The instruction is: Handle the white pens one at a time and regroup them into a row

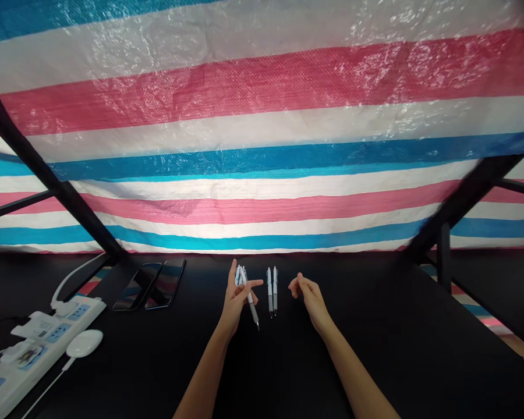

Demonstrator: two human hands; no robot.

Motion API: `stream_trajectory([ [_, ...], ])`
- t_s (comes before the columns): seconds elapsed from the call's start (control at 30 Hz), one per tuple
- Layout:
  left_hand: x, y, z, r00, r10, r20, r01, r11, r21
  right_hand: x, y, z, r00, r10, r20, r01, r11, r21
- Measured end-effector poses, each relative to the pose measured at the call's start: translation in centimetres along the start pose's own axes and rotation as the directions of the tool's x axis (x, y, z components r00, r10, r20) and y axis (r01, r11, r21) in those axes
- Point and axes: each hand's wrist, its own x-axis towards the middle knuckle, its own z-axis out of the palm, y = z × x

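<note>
White pens with grey grips (pixel 253 311) are in my left hand (pixel 233 299); the thumb crosses over them and the lower fingers curl behind. Its index finger points away from me, and one pen tip sticks out toward me. How many pens it holds I cannot tell. Two matching pens (pixel 269 291) lie side by side on the black table (pixel 271 372), tips toward me, between my hands. To the right of that pair is my right hand (pixel 312 299), its fingers loosely bent and nothing visible in them.
Two dark phones (pixel 137 286) lie at the left, near the far table edge. Closer on that side are a white power strip (pixel 55 340) with plugs and cords and a round white charger (pixel 84 343). Black frame bars (pixel 452 215) flank a striped sheet (pixel 262 209).
</note>
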Motion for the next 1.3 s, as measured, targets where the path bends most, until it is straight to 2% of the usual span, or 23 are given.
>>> stream_trajectory([
  [0.53,0.14,-0.05,-0.35,0.998,-0.065,0.014,0.065,0.998,0.016,0.18,0.34,-0.03,1.0,0.003,0.002,-0.003,0.999,0.035],
  [1.0,-0.06,0.16,-0.17,1.0,-0.028,0.012,0.028,1.0,-0.012,0.13,0.29,-0.02,1.0,0.013,-0.004,-0.012,1.0,0.025],
  [1.3,0.16,-0.11,-0.32,0.999,-0.054,-0.002,0.054,0.998,-0.013,-0.02,-0.14,-0.05,1.0,0.006,-0.016,-0.005,1.0,0.01],
])
